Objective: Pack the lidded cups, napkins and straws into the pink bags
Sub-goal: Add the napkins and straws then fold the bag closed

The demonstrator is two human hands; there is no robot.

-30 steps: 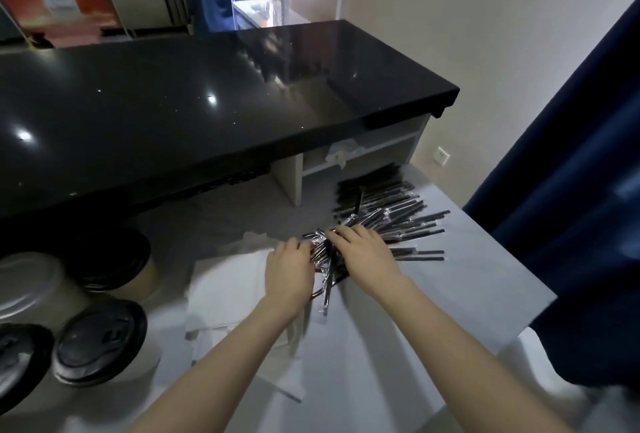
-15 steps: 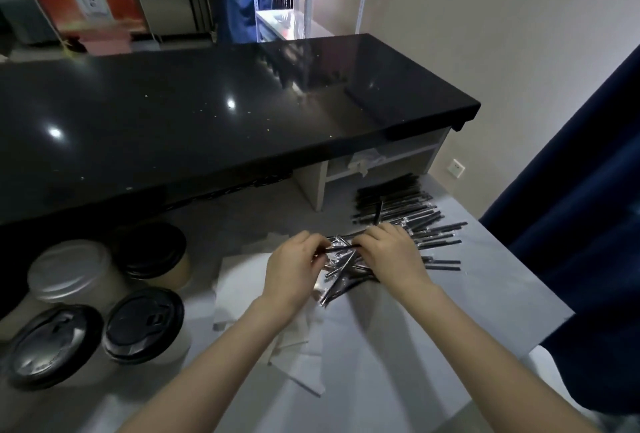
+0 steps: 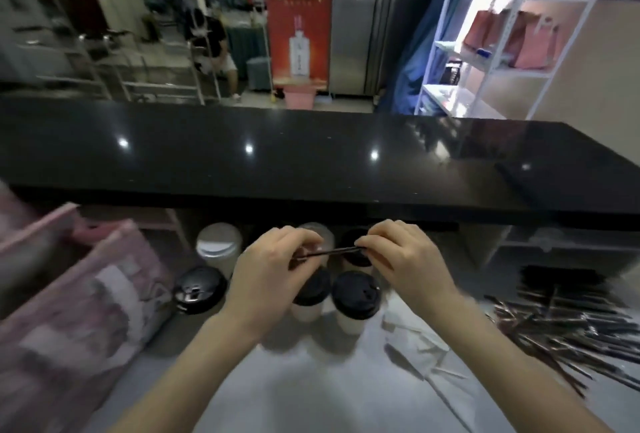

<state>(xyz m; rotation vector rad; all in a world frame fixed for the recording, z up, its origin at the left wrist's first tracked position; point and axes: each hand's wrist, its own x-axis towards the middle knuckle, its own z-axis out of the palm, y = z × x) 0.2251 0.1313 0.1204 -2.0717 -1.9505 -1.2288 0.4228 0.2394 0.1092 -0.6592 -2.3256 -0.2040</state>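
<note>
Head: left hand (image 3: pixel 273 270), right hand (image 3: pixel 408 266) pinch straw (image 3: pixel 332 252) above lidded cups (image 3: pixel 355 297); pink bags (image 3: pixel 86 294) beside

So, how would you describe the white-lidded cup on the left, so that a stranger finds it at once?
Find the long black counter; below its front edge, lidded cups stand on the pale table. The white-lidded cup is the back one nearest the pink bag. Its lid is plain white, whereas the black-lidded cup just in front has a glossy black one.
</note>
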